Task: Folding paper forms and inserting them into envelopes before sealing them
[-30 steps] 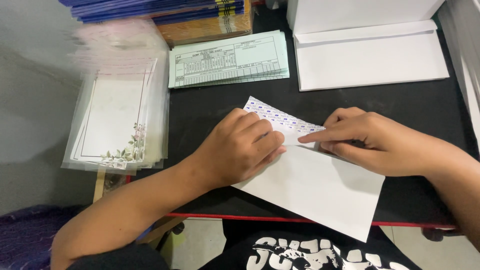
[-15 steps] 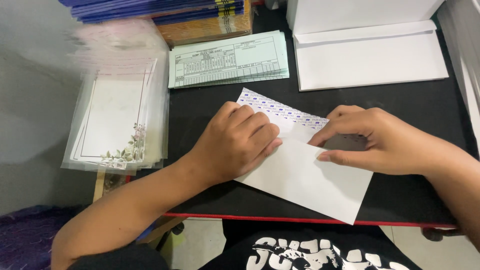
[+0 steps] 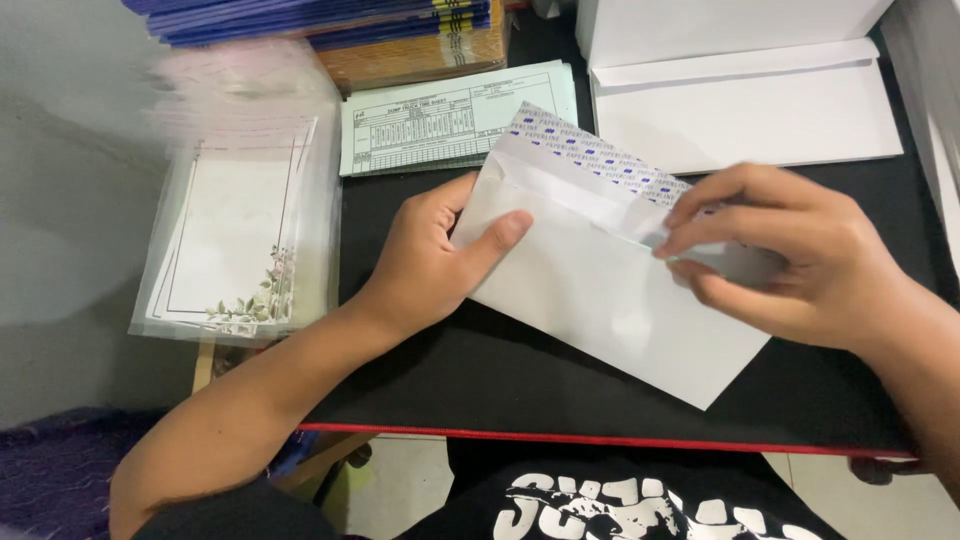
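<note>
**Envelope lifted and open, flap not yet sealed**

Head view: I look down on a black surface [image 3: 480, 370] with a red front edge. My left hand [image 3: 430, 255] holds a white envelope [image 3: 590, 290] by its left end, thumb across the front and fingers behind, so that grip is clamped on the paper. The envelope is tilted up off the surface, its long edge running from upper left to lower right. Its flap [image 3: 590, 155], lined with a small blue repeating pattern, stands open and points away from me. My right hand [image 3: 790, 255] is at the envelope's mouth on the right, thumb and forefinger pinched together on a thin pale edge there; I cannot tell whether that is the envelope's lip or a sheet going in.

I judge the work mid-way: the envelope is picked up and opened, but the flap is not folded down.

Farther off lie a pad of pale green forms [image 3: 450, 115], more white envelopes [image 3: 750, 105], and, to the left, clear sleeves of flower-bordered cards [image 3: 235, 240]. Blue booklets [image 3: 300, 15] are stacked at the top.
</note>
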